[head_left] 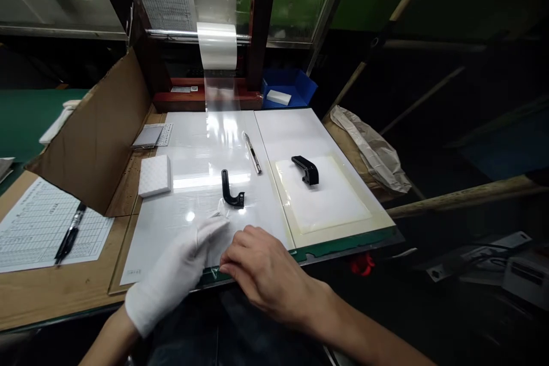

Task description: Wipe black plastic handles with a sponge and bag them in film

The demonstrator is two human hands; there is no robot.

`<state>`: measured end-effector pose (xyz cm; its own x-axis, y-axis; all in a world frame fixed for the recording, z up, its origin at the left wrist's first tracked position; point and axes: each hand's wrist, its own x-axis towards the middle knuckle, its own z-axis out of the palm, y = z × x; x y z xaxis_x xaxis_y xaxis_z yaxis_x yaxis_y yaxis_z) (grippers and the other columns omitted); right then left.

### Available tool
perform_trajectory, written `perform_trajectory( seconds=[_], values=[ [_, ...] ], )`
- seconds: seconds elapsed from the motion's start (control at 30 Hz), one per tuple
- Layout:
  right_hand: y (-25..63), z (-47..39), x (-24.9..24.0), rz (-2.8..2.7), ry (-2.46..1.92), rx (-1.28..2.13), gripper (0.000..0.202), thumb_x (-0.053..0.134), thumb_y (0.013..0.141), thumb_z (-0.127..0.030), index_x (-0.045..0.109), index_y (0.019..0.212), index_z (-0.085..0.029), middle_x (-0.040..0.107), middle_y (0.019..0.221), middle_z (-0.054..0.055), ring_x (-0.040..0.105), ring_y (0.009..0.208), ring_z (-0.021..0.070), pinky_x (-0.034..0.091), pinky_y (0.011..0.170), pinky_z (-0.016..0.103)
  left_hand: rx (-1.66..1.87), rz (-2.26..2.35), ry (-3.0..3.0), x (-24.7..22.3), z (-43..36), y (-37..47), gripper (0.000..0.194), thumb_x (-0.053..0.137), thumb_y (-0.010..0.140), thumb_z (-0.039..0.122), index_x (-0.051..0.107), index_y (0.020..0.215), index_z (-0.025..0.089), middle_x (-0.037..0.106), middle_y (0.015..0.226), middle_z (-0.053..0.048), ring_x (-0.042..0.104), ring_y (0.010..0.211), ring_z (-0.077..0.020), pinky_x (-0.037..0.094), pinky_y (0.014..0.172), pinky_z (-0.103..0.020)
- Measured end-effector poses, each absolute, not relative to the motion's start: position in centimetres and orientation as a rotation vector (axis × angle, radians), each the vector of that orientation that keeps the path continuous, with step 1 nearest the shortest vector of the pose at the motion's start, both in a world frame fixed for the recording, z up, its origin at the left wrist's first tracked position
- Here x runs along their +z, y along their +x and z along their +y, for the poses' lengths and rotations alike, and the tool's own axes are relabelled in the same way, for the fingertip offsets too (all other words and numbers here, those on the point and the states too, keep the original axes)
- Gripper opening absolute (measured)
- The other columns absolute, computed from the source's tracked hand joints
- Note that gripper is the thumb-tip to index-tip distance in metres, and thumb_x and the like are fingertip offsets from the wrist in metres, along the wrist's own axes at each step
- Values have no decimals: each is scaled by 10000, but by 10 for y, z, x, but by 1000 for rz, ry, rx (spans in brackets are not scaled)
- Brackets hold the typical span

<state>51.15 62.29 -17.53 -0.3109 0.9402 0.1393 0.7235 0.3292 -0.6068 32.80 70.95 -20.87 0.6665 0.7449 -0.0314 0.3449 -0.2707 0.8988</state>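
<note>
My left hand (178,263), in a white glove, is at the near edge of the white work surface, fingers closed together at a wrinkle of clear plastic film (222,104). My bare right hand (266,271) is beside it, fingers curled in a pinch near a glint of the same film. The film runs down from a roll (218,48) and is hard to see over the white surface. A black hook-shaped handle (229,191) lies just beyond my fingers. Another black curved handle (307,170) rests on a pale sheet at the right. Both fingertips are partly hidden.
A silver cutter knife (253,154) lies beyond the handle. At the left are a white foam block (155,175), a cardboard divider (96,131) and a pen (71,234) on a printed form. A blue bin (295,83) stands at the back, and wooden poles (463,195) cross the right.
</note>
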Motion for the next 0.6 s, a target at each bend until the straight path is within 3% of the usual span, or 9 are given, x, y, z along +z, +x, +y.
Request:
perform_trajectory(
  seconds=[0.1, 0.23, 0.33, 0.47, 0.6],
  values=[
    [526, 641, -164, -1966, -1425, 757, 137, 612, 990, -327, 678, 1031, -214, 686, 1035, 28, 594, 993, 174, 491, 901, 339, 507, 814, 1933, -206, 701, 324, 310, 567, 972, 327, 712, 1246, 312, 648, 1402, -18, 559, 1335, -225, 379, 1184, -357],
    [552, 673, -157, -1670, -1456, 1077, 497, 702, 888, -521, 612, 1300, -259, 677, 1243, 43, 628, 1147, 210, 534, 975, 390, 624, 1081, 1622, -203, 714, 331, 321, 608, 937, 482, 784, 1065, 245, 781, 1114, -56, 705, 1069, -257, 532, 995, -371],
    [566, 698, -161, -1533, -1452, 1135, 483, 732, 866, -511, 646, 1263, -250, 710, 1180, 44, 665, 1090, 210, 539, 978, 403, 751, 1178, 1497, -200, 736, 342, 391, 619, 911, 545, 775, 971, 192, 795, 997, -65, 726, 937, -241, 559, 877, -339],
    [573, 724, -176, -1370, -1429, 1178, 660, 672, 899, -563, 493, 1441, -233, 709, 1199, 67, 657, 1135, 217, 520, 1019, 431, 790, 1284, 1662, -199, 769, 364, 494, 469, 965, 591, 708, 877, 168, 765, 872, -59, 706, 789, -203, 539, 707, -299],
    [573, 744, -200, -1344, -1577, 970, 597, 598, 940, -558, 516, 1417, -208, 727, 1093, 46, 680, 1017, 193, 532, 954, 389, 742, 1458, 1931, -209, 801, 382, 448, 457, 964, 480, 555, 621, 208, 634, 703, -47, 597, 737, -221, 407, 678, -345]
  ],
)
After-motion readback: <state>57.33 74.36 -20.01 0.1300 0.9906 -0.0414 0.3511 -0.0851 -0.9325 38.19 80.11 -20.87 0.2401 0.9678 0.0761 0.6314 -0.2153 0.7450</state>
